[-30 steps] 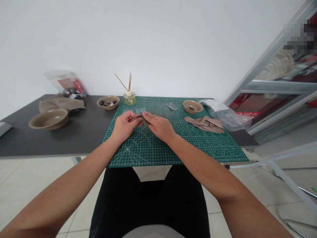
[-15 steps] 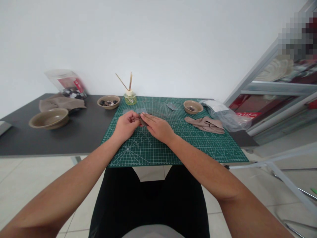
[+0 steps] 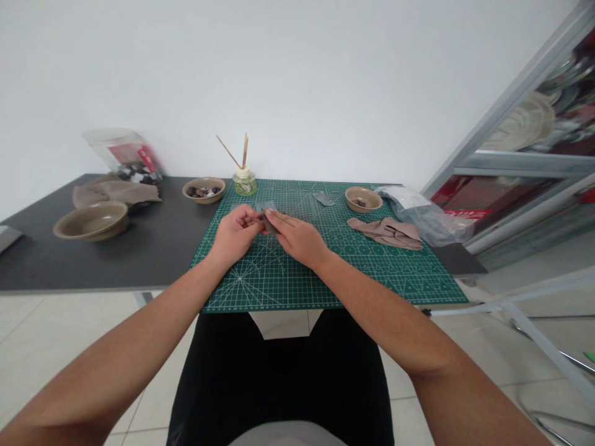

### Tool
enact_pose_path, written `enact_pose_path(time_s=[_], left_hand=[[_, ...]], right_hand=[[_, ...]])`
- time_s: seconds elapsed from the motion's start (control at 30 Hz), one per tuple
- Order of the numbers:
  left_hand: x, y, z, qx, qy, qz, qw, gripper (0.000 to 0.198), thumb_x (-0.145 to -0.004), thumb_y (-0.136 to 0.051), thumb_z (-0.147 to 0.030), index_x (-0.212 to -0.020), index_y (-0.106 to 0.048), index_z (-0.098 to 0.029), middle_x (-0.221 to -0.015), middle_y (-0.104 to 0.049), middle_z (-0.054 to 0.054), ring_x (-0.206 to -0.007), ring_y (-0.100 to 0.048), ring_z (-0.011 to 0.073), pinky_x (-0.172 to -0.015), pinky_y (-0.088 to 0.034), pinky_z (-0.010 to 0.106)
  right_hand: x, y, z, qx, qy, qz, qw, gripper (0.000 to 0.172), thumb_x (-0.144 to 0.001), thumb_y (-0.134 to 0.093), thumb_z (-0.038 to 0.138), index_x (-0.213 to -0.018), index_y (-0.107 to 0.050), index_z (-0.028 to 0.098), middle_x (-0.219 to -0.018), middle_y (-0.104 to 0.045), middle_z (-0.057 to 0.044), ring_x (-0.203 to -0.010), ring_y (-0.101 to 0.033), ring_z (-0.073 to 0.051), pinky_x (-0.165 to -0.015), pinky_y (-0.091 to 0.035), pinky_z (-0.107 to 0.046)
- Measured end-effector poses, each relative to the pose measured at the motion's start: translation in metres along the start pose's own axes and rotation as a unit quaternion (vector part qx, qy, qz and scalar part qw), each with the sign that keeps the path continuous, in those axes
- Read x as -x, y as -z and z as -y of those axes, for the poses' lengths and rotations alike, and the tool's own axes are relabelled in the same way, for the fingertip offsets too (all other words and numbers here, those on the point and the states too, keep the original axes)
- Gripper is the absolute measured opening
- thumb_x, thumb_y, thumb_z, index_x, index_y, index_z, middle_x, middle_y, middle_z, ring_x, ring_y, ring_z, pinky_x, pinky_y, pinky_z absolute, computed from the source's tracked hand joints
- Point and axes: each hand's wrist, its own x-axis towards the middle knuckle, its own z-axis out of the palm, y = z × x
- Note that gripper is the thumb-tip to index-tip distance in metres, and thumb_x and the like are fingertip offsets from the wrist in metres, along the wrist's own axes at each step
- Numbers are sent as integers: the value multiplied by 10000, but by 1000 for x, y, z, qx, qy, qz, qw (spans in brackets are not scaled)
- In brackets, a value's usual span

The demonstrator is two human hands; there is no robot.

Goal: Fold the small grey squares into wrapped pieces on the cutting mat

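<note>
Both hands meet over the middle of the green cutting mat (image 3: 325,279). My left hand (image 3: 235,234) is curled, its fingertips pinching one end of a small grey transparent bag (image 3: 266,209). My right hand (image 3: 297,236) lies on the bag's other end, fingers pressed together on it. A small dark item shows at the bag between the fingertips; what it is I cannot make out.
On the mat: a reed diffuser bottle (image 3: 244,182), another small bag (image 3: 323,198), a tan bowl (image 3: 363,199), a beige cloth (image 3: 388,232), a plastic bag (image 3: 425,214). On the dark table (image 3: 153,248): a bowl of pebbles (image 3: 203,189), an empty bowl (image 3: 92,221), a tipped jar (image 3: 123,156). A metal shelf (image 3: 525,155) stands at the right.
The hands stay together on the small bag, with only slight finger shifts; the right hand's fingers have slid a little towards the left hand.
</note>
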Motion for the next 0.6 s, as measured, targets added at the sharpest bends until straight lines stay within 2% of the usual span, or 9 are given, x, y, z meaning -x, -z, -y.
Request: enact_pose_path(time_s=[0.2, 0.37, 0.53, 0.6], left_hand=[[-1, 0, 1, 24, 11, -5, 1000, 251, -687, -743, -293, -802, -533, -217, -636, -641, -43, -602, -652, 147, -647, -554, 305], [-3, 1, 5, -6, -17, -28, 999, 251, -684, -755, -283, -778, -532, -214, -653, -607, -50, -638, -632, 133, -695, -542, 297], [-3, 0, 4, 22, -12, -2, 1000, 313, -698, -753, -280, -921, -542, -220, -613, -600, -72, -612, -644, 136, -678, -540, 294], [-2, 0, 4, 28, -9, 8, 1000, 297, -705, -760, -302, -916, -576, -206, -637, -631, -53, -632, -658, 137, -702, -553, 302]], right_hand=[[2, 4, 1, 5, -38, 10, 999, 548, -936, -444, 111, -1480, -475, 159, -1486, -540, -97, -1346, -556, -207, -1121, -479, -387], [2, 4, 0, 5, -50, 3, 999, 539, -938, -434, 117, -1474, -480, 148, -1473, -555, -106, -1330, -571, -211, -1111, -486, -381], [3, 3, -3, -1, -55, -14, 998, 559, -942, -435, 127, -1496, -454, 191, -1473, -559, -86, -1320, -580, -206, -1097, -495, -383], [3, 3, -3, -3, -57, -18, 998, 555, -942, -433, 126, -1493, -457, 189, -1473, -561, -81, -1319, -580, -201, -1099, -492, -374]])
